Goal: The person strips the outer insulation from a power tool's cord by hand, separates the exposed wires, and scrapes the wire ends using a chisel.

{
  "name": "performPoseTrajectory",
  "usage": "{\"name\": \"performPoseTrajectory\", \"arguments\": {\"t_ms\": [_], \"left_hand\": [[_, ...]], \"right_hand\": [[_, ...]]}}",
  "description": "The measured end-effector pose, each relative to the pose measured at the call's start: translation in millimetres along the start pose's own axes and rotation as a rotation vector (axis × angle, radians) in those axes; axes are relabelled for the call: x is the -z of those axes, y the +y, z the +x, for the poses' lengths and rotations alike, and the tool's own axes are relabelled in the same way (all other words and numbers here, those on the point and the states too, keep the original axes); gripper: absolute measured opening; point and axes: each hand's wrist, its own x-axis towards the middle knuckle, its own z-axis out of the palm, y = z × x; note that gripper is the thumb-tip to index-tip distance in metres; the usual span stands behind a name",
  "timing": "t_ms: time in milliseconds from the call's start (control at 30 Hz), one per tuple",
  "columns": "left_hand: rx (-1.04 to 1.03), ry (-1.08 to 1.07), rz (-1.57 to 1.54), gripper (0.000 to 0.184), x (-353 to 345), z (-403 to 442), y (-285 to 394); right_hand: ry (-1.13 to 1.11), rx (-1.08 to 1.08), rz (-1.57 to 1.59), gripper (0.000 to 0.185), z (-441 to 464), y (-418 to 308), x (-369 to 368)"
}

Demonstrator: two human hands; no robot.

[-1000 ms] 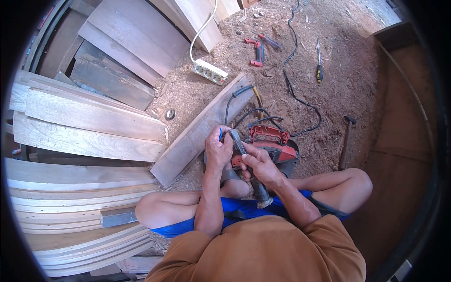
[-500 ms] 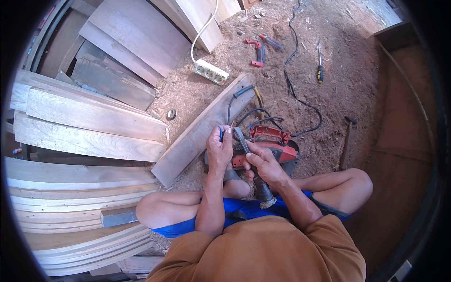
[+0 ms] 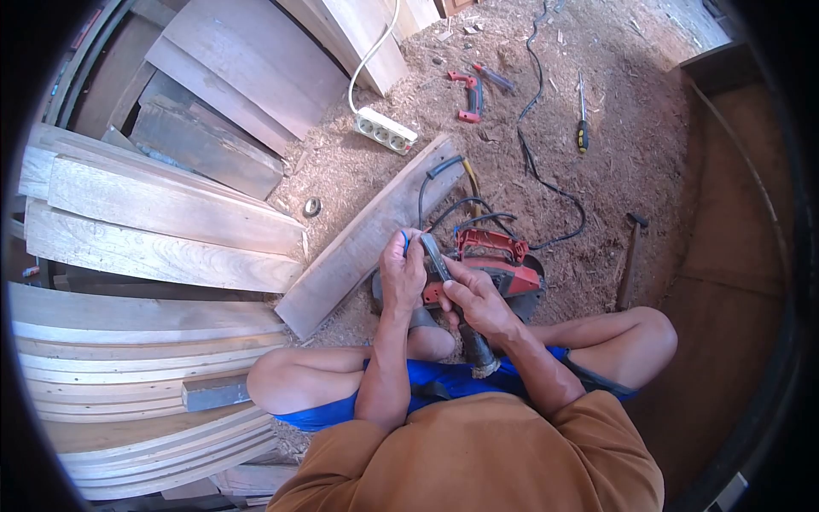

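Observation:
My left hand (image 3: 403,273) is closed in a pinch around a thin blue wire (image 3: 405,245); most of the wire is hidden by the fingers. In my right hand (image 3: 479,300) is a chisel, its flat metal blade (image 3: 433,253) pointing up toward the left fingertips. The chisel's dark handle, with a frayed butt end (image 3: 485,369), extends back toward my lap. Whether the blade touches the wire, I cannot tell. Just beyond my hands lies a red and black power tool (image 3: 516,277), with a red handle part (image 3: 493,243) on its top side and black cable (image 3: 469,201) looping beside it.
A plank (image 3: 375,230) lies on the sawdust ground at left. Farther out are a white power strip (image 3: 384,130), a red and black handle piece (image 3: 471,98), a screwdriver (image 3: 582,128), a hammer (image 3: 631,256) and a tape roll (image 3: 312,207). Stacked boards (image 3: 162,205) fill the left side.
The chisel blade and my right hand have shifted slightly toward my left hand. The left fingers have curled a little differently around the wire.

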Motion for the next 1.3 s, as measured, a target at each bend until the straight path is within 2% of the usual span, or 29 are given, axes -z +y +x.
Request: {"name": "performPoseTrajectory", "arguments": {"t_ms": [300, 600, 733, 900, 1133, 1300], "left_hand": [[0.012, -0.035, 0.019, 0.018, 3.0, -1.9, 3.9], [0.0, -0.07, 0.024, 0.014, 7.4, 0.6, 0.2], [0.009, -0.086, 0.083, 0.014, 11.4, 0.7, 1.8], [0.007, -0.082, 0.041, 0.014, 10.4, 0.5, 3.5], [0.003, -0.085, -0.015, 0.016, 8.9, 1.4, -4.2], [0.034, -0.008, -0.094, 0.016, -0.6, 2.3, -15.6]], "right_hand": [[-0.006, -0.003, -0.078, 0.057, -2.3, -4.7, 0.9], [0.002, -0.048, -0.069, 0.05, -3.9, -6.4, 3.6], [-0.01, -0.043, -0.027, 0.056, -0.7, 1.6, 7.2], [-0.014, -0.046, -0.015, 0.05, 0.0, 0.9, 8.3], [-0.015, -0.04, -0.004, 0.055, 3.6, 6.4, 12.5], [0.001, -0.041, -0.007, 0.055, -0.1, 0.2, 13.5]]}}
